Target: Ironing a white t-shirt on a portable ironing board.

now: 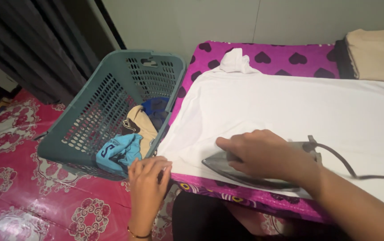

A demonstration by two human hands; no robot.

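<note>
single head view, looking steeply down from close above, facing forward over ironing surface (263, 58) toward wall.

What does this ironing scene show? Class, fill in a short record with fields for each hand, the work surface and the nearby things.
Right hand: grips the iron, pressing it on the white garment
Left hand: holds the garment's near edge
Surface: magenta cover with dark hearts
Beside it: teal laundry basket holding crumpled clothes
Far corner: folded beige cloth
</note>
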